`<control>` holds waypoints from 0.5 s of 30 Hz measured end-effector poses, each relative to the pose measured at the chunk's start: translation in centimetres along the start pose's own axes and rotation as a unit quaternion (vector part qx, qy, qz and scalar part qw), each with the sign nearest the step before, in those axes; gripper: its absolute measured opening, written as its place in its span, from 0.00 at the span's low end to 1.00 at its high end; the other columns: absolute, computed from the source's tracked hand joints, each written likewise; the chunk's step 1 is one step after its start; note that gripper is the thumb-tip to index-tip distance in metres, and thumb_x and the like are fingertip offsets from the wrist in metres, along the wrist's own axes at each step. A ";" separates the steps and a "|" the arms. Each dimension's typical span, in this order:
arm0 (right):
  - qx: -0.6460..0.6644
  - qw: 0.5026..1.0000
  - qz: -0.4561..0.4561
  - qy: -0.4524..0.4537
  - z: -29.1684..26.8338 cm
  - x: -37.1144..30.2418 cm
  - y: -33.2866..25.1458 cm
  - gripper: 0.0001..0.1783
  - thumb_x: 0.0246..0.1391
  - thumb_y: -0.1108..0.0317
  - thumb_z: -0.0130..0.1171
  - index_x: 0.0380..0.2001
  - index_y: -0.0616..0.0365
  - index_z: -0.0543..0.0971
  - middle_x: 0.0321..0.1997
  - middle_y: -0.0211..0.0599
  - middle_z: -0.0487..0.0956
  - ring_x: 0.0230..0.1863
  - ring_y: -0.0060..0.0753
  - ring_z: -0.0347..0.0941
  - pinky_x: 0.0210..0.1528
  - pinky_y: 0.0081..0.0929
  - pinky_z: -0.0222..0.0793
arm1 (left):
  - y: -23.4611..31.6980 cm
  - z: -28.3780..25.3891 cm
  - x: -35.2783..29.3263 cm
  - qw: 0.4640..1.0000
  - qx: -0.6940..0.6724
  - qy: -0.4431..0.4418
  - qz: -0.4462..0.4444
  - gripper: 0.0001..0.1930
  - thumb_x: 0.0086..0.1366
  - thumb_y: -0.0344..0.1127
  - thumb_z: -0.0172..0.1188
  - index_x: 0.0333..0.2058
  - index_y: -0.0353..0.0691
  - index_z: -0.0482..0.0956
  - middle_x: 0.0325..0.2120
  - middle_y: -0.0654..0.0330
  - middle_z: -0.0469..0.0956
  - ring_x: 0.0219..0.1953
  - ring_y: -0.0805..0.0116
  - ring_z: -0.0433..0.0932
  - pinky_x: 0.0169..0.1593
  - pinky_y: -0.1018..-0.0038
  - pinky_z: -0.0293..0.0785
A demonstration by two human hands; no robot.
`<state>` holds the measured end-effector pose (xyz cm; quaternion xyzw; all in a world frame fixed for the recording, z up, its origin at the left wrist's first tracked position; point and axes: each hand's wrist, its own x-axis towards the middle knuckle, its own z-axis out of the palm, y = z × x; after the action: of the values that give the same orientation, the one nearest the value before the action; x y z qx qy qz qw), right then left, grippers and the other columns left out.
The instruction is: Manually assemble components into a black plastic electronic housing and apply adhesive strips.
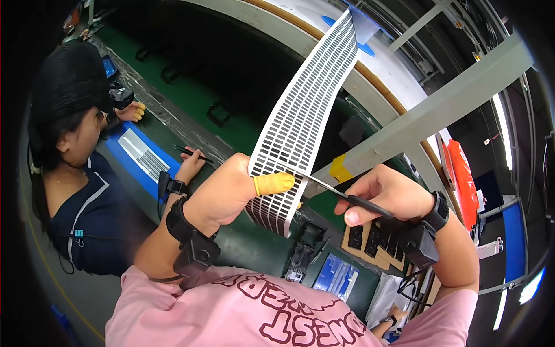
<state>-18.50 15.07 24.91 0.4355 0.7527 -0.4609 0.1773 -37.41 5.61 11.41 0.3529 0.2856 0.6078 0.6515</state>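
A long white strip of black rectangular stickers (309, 101) runs down from a blue reel (365, 48) at the upper right and curls under at its near end. My left hand (228, 185) is closed on that near end, its thumb in a yellow finger cot (274, 184) pressing on the stickers. My right hand (384, 194) is closed around the black handle of what look like scissors (363, 203). Their thin metal blades lie across the strip just beyond my left thumb, reaching in from its right edge. The lower side of the strip is partly hidden by my left hand.
A co-worker (87, 173) sits at left, holding black tweezers (199, 155) near a sticker sheet on a blue mat (115, 151). Below the strip lie black parts (299, 260), a blue packet (336, 274) and cardboard trays (370, 251). A grey beam (439, 110) slants at right.
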 end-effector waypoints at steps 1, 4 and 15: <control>-0.012 1.000 0.008 -0.001 0.0 -0.1 -0.3 0.26 0.34 0.57 0.69 0.33 0.68 0.78 0.24 0.32 0.77 0.25 0.17 0.70 0.30 0.12 0.65 | 0.0 0.0 -0.2 1.000 -0.014 -0.003 0.002 0.13 0.55 0.32 0.59 0.38 0.31 0.74 0.29 0.59 0.77 0.28 0.74 0.76 0.32 0.80 0.72; -0.026 0.999 0.021 0.001 -0.1 -0.2 -0.8 0.26 0.34 0.56 0.69 0.32 0.68 0.78 0.23 0.31 0.77 0.24 0.17 0.70 0.29 0.11 0.64 | -0.1 0.0 -0.4 1.000 -0.026 0.000 0.015 0.13 0.54 0.31 0.59 0.38 0.32 0.74 0.28 0.60 0.77 0.27 0.75 0.76 0.31 0.80 0.72; -0.057 0.998 -0.005 -0.002 0.0 -0.1 -1.2 0.23 0.37 0.50 0.66 0.16 0.62 0.78 0.10 0.19 0.66 0.14 0.11 0.57 0.16 0.15 0.49 | -0.6 -1.0 -0.8 0.999 -0.026 0.015 0.011 0.12 0.55 0.31 0.59 0.38 0.33 0.75 0.28 0.63 0.77 0.26 0.80 0.74 0.30 0.82 0.72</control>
<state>-19.48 14.77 25.61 0.4200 0.7794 -0.4191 0.2012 -37.91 4.89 10.33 0.3299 0.2756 0.6276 0.6491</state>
